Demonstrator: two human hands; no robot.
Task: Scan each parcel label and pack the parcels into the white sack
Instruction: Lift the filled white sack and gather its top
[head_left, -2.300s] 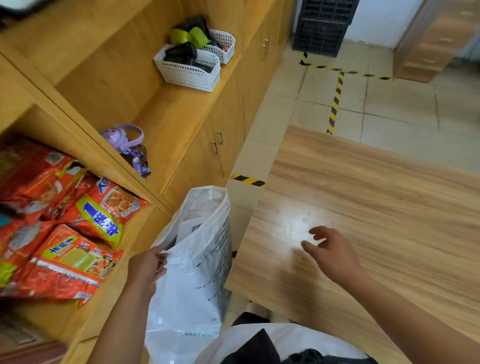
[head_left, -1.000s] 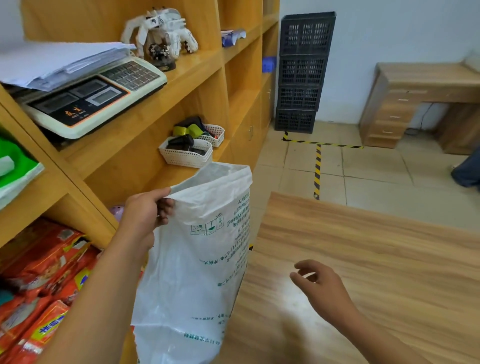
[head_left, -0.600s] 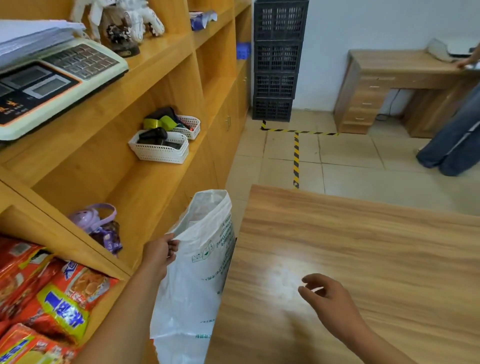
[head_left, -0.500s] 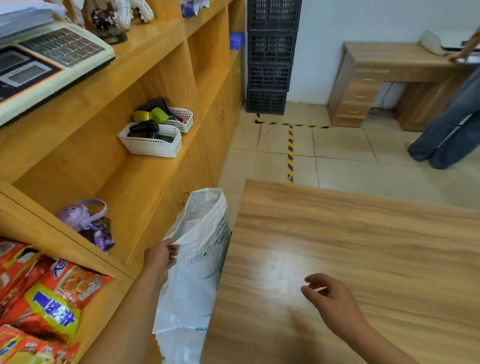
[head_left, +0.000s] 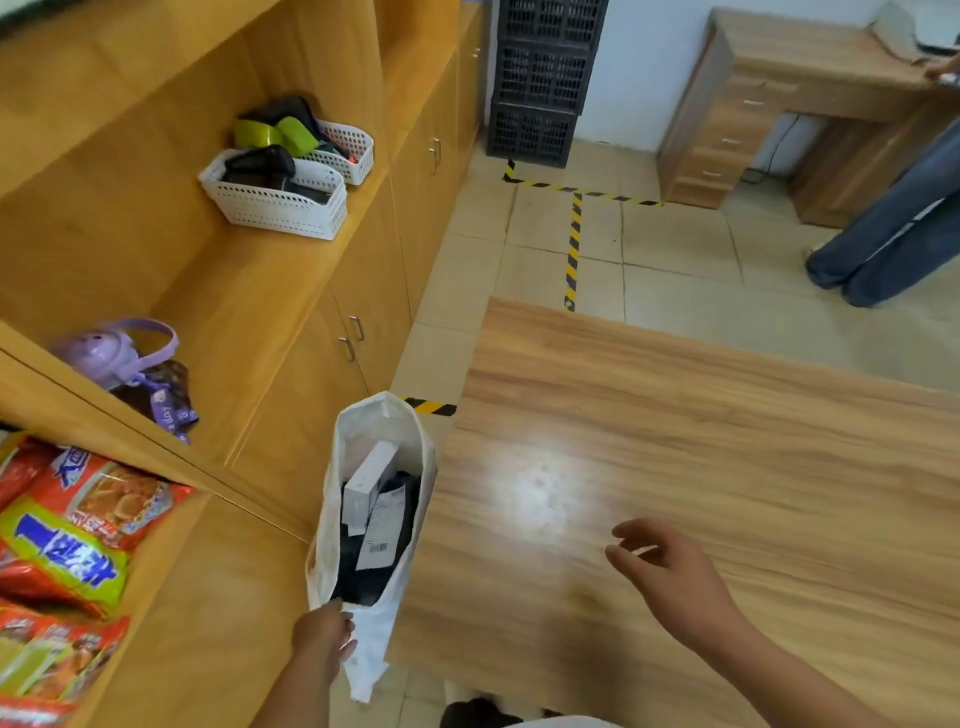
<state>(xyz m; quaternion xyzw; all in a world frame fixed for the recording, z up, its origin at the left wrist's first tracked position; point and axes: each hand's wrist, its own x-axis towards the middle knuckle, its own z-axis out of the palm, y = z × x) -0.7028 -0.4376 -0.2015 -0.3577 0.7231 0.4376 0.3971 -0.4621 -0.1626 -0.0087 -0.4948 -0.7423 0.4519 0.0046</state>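
White sack (head_left: 332, 525) stood on the floor in the gap between the wooden shelf unit (head_left: 249, 291) and the near-left corner of the wooden table (head_left: 701, 441). Its mouth was open and faced up.

Left hand (head_left: 323, 635) gripped the sack's near rim, with the fingers curled onto the white fabric.

Right hand (head_left: 672, 574) hovered above the tabletop and held nothing. Its fingers were loosely bent, with thumb and forefinger apart.

Inside the sack:
- A long white box (head_left: 366, 486) lay tilted on top.
- Black poly parcels (head_left: 363, 571) were under and beside it.
- A white shipping label (head_left: 383, 538) faced up with a barcode near its lower end. Its printed lines were too small to read.

Lower-left shelf: red snack packets (head_left: 67, 551). One carried large blue Chinese characters on a yellow-green band, seen upside down and not read.

Shelf above: a lilac bottle with a handle (head_left: 106, 353), and farther along two white slotted baskets (head_left: 283, 205) holding dark and lime-green items.

Floor: yellow-black hazard tape (head_left: 573, 249). Stacked black crates (head_left: 540, 83) stood at the far wall.

Another person's legs in blue trousers (head_left: 893, 234) stood by a wooden desk (head_left: 769, 98).
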